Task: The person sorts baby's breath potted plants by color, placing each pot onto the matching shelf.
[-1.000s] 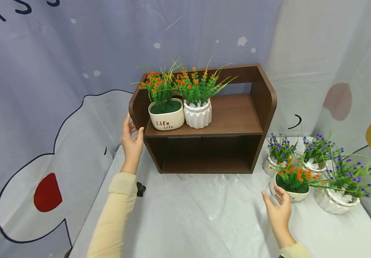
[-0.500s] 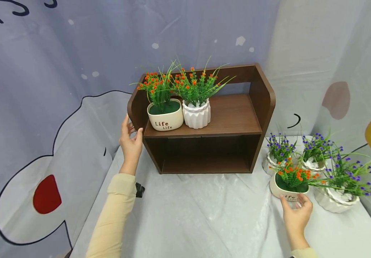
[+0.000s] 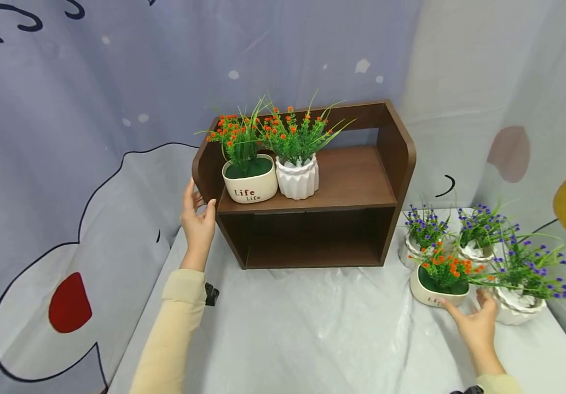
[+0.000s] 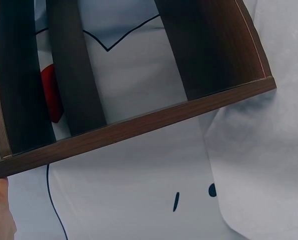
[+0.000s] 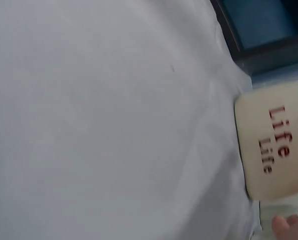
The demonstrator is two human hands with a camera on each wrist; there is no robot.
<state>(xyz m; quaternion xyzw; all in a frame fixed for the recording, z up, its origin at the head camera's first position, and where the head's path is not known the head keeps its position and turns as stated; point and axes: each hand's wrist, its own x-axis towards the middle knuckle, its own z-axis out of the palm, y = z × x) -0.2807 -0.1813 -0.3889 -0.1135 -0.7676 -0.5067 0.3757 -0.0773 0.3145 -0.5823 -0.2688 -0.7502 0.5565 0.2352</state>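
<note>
My left hand (image 3: pixel 197 227) rests against the outer left side of a dark brown two-tier shelf (image 3: pixel 352 178), thumb near its front edge. In the left wrist view, a fingertip (image 4: pixel 0 190) shows at the shelf's edge (image 4: pixel 114 135). My right hand (image 3: pixel 477 325) reaches to a cream oval flowerpot (image 3: pixel 423 293) with orange flowers, also seen as the "Life" flowerpot (image 5: pixel 273 145) in the right wrist view. Its thumb overlaps the pot's front; its fingers are spread to the right, beside a white fluted flowerpot (image 3: pixel 514 312) with purple flowers.
On the upper shelf stand another cream "Life" flowerpot (image 3: pixel 250 186) and a white fluted flowerpot (image 3: pixel 298 180), both orange-flowered. Two more purple-flowered pots, a left one (image 3: pixel 408 254) and a right one (image 3: pixel 477 253), stand behind the oval pot. A pale cloth (image 3: pixel 312 328) covers the table.
My right hand has moved rightward, from the oval pot's left front to its right front corner. The left hand has stayed at the shelf's side. The pots stand where they were.
</note>
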